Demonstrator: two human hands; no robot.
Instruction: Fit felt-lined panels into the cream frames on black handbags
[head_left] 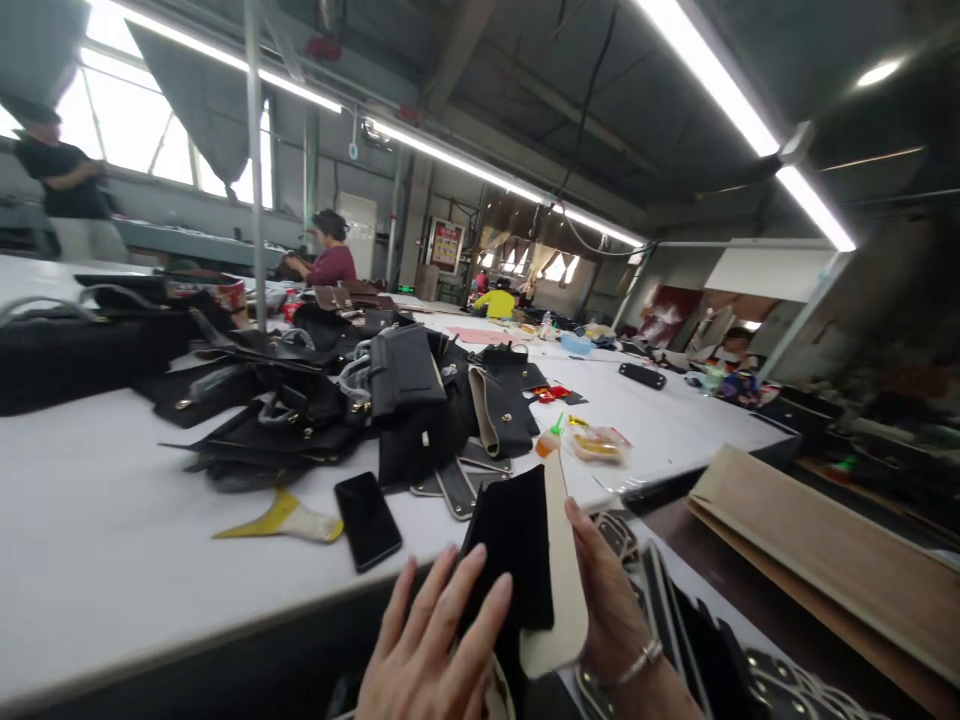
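My right hand (611, 600), with a bracelet at the wrist, grips the cream edge of a black bag piece (517, 540) that I hold up near the table's front edge. The piece has a black face and a cream strip along its right side. My left hand (442, 640) has its fingers spread in front of the black face; whether they touch it I cannot tell. A black phone (367, 520) lies left of the piece. Behind it is a heap of black handbags (409, 370), some with plastic-wrapped handles. Flat black parts with rivets (457, 487) lie just beyond the piece.
A yellow packet (285, 520) lies left of the phone. An orange bottle with a green tip (549, 440) and a packaged snack (600, 443) stand beyond my hands. At right is a brown board (832, 560). Several people are farther off, and a metal pole (255, 170) rises at left.
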